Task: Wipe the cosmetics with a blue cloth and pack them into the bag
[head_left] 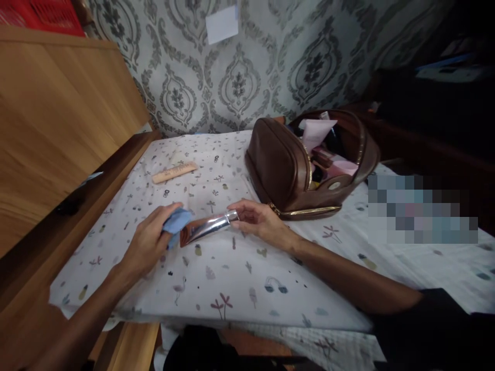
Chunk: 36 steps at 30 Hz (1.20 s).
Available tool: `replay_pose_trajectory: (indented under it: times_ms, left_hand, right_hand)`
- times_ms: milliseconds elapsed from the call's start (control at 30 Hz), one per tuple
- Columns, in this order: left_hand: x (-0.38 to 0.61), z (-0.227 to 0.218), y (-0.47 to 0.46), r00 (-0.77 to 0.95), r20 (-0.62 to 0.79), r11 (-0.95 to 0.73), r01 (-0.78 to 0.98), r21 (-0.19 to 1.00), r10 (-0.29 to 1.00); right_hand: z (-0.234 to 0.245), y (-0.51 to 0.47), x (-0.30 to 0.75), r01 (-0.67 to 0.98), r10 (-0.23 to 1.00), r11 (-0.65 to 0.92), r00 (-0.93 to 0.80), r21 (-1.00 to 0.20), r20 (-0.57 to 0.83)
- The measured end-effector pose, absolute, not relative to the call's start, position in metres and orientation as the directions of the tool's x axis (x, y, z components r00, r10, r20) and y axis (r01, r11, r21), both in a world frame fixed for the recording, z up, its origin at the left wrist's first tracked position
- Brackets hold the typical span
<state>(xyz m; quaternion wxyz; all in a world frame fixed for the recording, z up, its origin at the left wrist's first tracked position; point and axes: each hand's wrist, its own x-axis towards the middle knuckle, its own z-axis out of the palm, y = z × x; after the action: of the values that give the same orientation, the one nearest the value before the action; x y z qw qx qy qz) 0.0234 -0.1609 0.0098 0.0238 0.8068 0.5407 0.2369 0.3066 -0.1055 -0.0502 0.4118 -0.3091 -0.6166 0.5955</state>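
My left hand [149, 242] is closed around a small blue cloth [176, 222] and presses it against the flat end of a shiny metallic tube [207, 226]. My right hand [257, 219] pinches the tube's cap end, holding the tube a little above a white patterned sheet [232, 278]. Just behind my right hand an open brown leather pouch [286, 165] lies on the sheet, with pink and white items showing inside.
A tan, flat tube-like item [175, 171] lies on the sheet at the back left. A wooden panel [58, 113] and a dark ledge run along the left. Patterned wallpaper [240, 77] backs the scene. Dark furniture stands at the right.
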Motion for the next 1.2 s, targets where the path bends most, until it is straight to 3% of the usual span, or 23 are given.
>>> replay_pose_trajectory:
  times_ms: [100,167,267,533,667,800,933,1067,1200]
  left_hand:
    - [0.066,0.023,-0.153,0.416,0.454,-0.566,0.78,0.267,0.788]
    - [0.091,0.022,-0.148,0.558,0.455,-0.697,0.68,0.228,0.694]
    - [0.103,0.012,-0.141,0.638,0.413,-0.749,0.632,0.201,0.649]
    - [0.029,-0.015,-0.154,0.482,0.353,-0.59,0.731,0.343,0.802]
    - [0.009,-0.017,-0.163,0.426,0.281,-0.504,0.794,0.339,0.86]
    - [0.018,-0.008,-0.162,0.412,0.376,-0.524,0.807,0.272,0.83]
    - [0.057,0.003,-0.161,0.471,0.523,-0.643,0.737,0.209,0.71]
    - [0.095,0.0,-0.163,0.611,0.505,-0.711,0.704,0.007,0.61]
    - [0.091,-0.012,-0.166,0.636,0.472,-0.638,0.748,-0.182,0.611]
  right_hand:
    - [-0.05,-0.105,0.307,-0.103,0.867,0.129,-0.471,-0.986,0.162]
    - [-0.05,-0.105,0.308,-0.103,0.864,0.161,-0.465,-0.982,0.191]
    - [-0.05,-0.105,0.309,-0.106,0.865,0.157,-0.466,-0.982,0.188]
    - [-0.049,-0.106,0.307,-0.087,0.881,0.081,-0.46,-0.993,0.112]
    - [-0.047,-0.107,0.308,-0.099,0.867,0.058,-0.488,-0.993,0.099]
    - [-0.047,-0.107,0.309,-0.087,0.862,0.082,-0.493,-0.993,0.114]
    - [-0.048,-0.109,0.307,-0.112,0.866,0.129,-0.472,-0.985,0.167]
    - [-0.045,-0.111,0.305,-0.116,0.864,0.148,-0.467,-0.982,0.185]
    - [-0.043,-0.112,0.306,-0.06,0.88,0.147,-0.447,-0.987,0.158]
